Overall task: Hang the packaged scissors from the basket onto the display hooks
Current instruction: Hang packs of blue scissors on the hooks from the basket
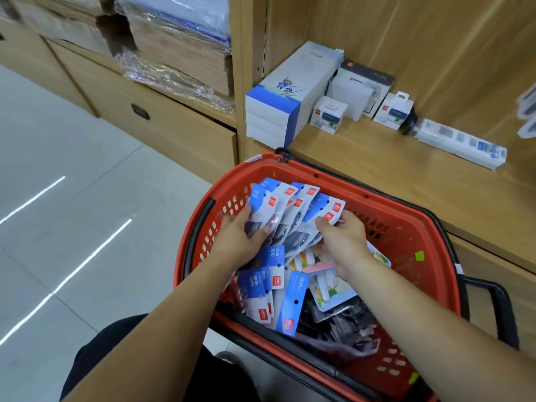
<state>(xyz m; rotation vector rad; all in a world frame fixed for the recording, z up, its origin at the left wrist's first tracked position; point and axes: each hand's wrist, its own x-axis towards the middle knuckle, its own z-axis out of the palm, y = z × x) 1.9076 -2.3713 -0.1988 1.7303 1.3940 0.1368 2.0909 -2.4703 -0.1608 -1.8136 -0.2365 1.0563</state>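
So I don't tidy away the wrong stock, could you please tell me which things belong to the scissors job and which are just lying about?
For the job: basket; scissor packs fanned between left hand and right hand; loose packs below them.
Lying about: tall box; small white boxes; long pack; wrapped paper stacks.

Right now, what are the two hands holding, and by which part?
Both hands grip one fanned bunch of packaged scissors: the left hand at its left side, the right hand at its right side, over the basket.
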